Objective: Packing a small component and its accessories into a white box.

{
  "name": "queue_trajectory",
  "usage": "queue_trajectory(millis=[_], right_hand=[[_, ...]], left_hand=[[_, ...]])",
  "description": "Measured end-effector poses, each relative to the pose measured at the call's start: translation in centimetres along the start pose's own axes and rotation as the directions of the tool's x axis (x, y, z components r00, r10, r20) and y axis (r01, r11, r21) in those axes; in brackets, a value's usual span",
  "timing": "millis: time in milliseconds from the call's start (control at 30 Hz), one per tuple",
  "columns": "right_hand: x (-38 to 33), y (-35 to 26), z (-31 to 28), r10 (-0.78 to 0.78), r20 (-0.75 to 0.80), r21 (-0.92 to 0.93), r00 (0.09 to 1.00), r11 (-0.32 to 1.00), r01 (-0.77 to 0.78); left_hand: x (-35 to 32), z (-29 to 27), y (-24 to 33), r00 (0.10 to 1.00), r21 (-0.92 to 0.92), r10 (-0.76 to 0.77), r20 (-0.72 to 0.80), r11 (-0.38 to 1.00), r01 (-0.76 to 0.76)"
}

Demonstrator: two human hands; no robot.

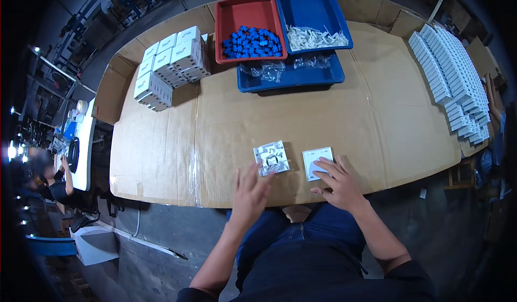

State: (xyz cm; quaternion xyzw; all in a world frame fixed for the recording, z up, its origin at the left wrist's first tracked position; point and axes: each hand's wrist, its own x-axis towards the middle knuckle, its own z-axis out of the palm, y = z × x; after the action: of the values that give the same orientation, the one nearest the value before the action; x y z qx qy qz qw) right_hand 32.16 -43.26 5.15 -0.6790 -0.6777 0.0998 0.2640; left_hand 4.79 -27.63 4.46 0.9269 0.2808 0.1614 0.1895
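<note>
Head view: on the cardboard-covered table (156, 156), the left hand (251, 193), fingers loosely extended, is at the near edge of a white square part with a round centre (276, 155); contact is unclear. Just right of that part, the right hand (341, 188) spreads open over a flat white square (311, 162). Beyond sit a red tray (249, 12) of blue pieces (252, 43) and a blue tray (309, 8).

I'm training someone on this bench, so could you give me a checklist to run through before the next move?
1. White plate lying on the cardboard-covered table: ok.
2. Square part with dark ring apart from the plate: ok, a gap shows.
3. Right hand clear of the plate: not ok, its fingers lie over it.
4. Left hand gripping the ringed part: cannot tell, fingertips overlap its near edge.
5. Blue pieces within the red tray: ok.
</note>
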Motion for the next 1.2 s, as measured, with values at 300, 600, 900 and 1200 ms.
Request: queue_trajectory(millis=[300, 600, 900, 1200], right_hand=[[7.2, 1.5, -0.8, 0.081, 0.003, -0.066, 0.997, 0.995, -0.080], [26.2, 4.7, -1.9, -0.036, -0.136, 0.043, 0.990, 0.998, 0.042], [31.9, 7.1, 0.8, 0.145, 0.218, -0.181, 0.965, 0.978, -0.106], [31.4, 11.8, 1.4, 0.201, -0.182, 0.382, 0.962, 0.916, -0.119]], left_hand=[[5.1, 1.5, 1.0, 0.992, 0.085, -0.122, 0.043, 0.989, 0.118], [5.3, 1.6, 0.4, 0.989, -0.049, -0.144, -0.046, 0.989, 0.142], [5.4, 1.5, -0.2, 0.978, -0.227, -0.166, -0.129, 0.965, 0.134], [5.5, 1.6, -0.5, 0.945, -0.357, -0.240, -0.222, 0.922, 0.150]])
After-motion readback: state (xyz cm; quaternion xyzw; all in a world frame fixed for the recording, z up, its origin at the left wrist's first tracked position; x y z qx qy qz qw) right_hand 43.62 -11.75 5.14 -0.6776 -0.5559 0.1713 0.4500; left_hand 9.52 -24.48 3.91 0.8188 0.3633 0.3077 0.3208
